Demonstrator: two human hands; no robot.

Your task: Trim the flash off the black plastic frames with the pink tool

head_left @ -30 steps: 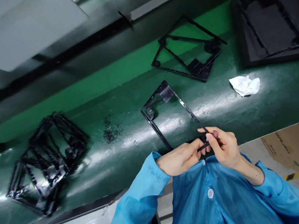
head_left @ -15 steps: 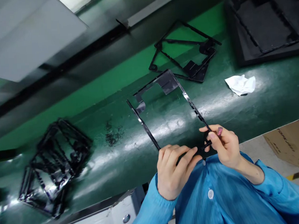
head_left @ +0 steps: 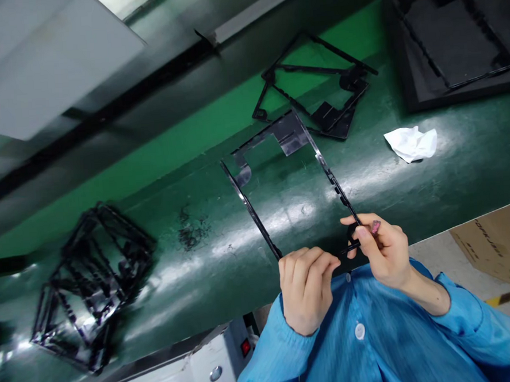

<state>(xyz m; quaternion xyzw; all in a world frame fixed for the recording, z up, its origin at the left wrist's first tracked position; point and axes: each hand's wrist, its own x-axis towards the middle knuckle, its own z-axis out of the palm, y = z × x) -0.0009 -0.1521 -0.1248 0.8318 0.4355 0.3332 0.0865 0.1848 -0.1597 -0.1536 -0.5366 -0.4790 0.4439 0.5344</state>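
A thin black rectangular plastic frame (head_left: 340, 194) is held up in front of my body, tilted over the green workbench. Its far end carries a wide flat tab and a smaller curved one. My left hand (head_left: 306, 288) is closed on the frame's near left corner, with the fingers bent over the near edge. My right hand (head_left: 383, 249) pinches the near right corner between thumb and fingers. A pink patch shows on one right finger. The left fingers hide much of the frame's near edge.
Other black frames (head_left: 323, 68) lie overlapped at the back of the green workbench (head_left: 192, 287). A heap of black frames (head_left: 94, 281) is at the left. Crumpled white paper (head_left: 411, 144) lies on the right, near a dark tray (head_left: 413, 92) holding another frame. A cardboard box (head_left: 496, 251) stands below.
My left hand has slid right along the near edge, closer to my right hand, with its fingers drawn more together. The frame has shifted slightly right. My right hand is nearly still.
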